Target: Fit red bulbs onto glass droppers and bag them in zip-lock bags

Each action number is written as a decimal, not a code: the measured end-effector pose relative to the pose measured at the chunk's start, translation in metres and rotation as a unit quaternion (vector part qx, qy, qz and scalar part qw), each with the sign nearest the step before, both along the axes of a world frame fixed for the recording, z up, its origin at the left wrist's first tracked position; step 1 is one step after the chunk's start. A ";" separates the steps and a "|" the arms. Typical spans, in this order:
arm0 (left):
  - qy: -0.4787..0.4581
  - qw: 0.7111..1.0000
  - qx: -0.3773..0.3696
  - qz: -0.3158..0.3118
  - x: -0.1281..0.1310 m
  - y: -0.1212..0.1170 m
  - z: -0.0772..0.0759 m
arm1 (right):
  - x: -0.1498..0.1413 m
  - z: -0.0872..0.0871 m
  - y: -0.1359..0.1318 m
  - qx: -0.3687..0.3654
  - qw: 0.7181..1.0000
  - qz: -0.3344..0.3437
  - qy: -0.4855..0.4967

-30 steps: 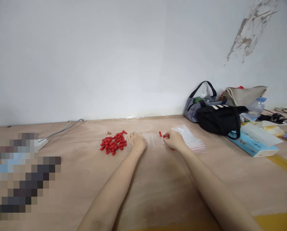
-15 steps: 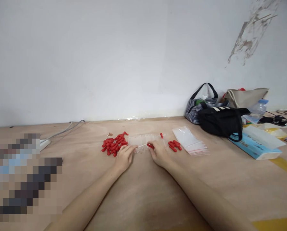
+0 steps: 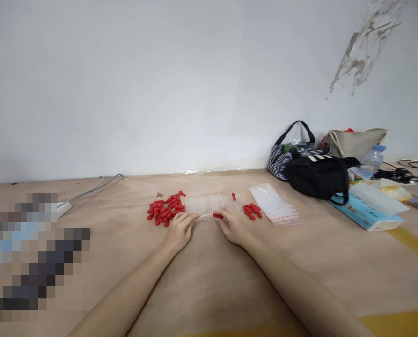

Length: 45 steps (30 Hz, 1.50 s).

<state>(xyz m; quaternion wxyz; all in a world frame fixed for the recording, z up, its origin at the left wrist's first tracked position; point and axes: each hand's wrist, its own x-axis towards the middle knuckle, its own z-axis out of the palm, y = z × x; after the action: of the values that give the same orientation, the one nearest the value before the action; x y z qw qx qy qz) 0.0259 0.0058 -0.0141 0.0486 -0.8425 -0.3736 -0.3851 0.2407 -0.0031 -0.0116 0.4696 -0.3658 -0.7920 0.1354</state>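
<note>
My left hand (image 3: 179, 230) pinches one end of a thin, clear dropper tube (image 3: 205, 215). In my right hand (image 3: 234, 228) a red rubber bulb (image 3: 217, 215) is gripped between thumb and fingers, in line with the tube and meeting its right end. How far the tube sits inside the bulb cannot be made out. Behind both hands lies a row of clear tubes (image 3: 198, 204). A heap of red rubber bulbs (image 3: 164, 210) lies beside my left hand, and a smaller group of bulbs (image 3: 252, 210) to the right of my right hand. One tube with a red bulb (image 3: 233, 196) lies just behind my right hand.
Clear zip bags (image 3: 274, 203) lie stacked on the right. Farther right are a striped bag (image 3: 278, 161), a black bag (image 3: 316, 177) and a blue tissue pack (image 3: 366, 210). A cable (image 3: 96, 187) runs along the left, near a blurred area. A wall (image 3: 194, 84) closes off the back.
The red bulb in my right hand has turned into line with the tube and come up against its end. My left hand keeps its pinch. The view has shifted slightly.
</note>
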 end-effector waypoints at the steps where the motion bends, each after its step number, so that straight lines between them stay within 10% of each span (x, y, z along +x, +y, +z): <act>1: 0.002 1.000 0.001 0.000 -0.001 0.000 0.000 | 0.000 0.000 0.000 -0.001 1.000 0.002 0.000; 23: 0.056 0.997 0.033 -0.052 -0.003 0.003 -0.003 | 0.000 -0.005 0.005 -0.033 0.996 0.031 0.076; 45: 0.084 0.995 0.006 -0.051 0.014 -0.010 -0.003 | 0.009 0.000 -0.002 -0.026 0.993 0.040 -0.112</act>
<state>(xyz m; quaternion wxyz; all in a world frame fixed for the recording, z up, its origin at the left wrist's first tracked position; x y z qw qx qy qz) 0.0396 -0.0039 -0.0167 0.0653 -0.8894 -0.3228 -0.3172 0.2493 -0.0055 -0.0119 0.3620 -0.3590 -0.8500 0.1330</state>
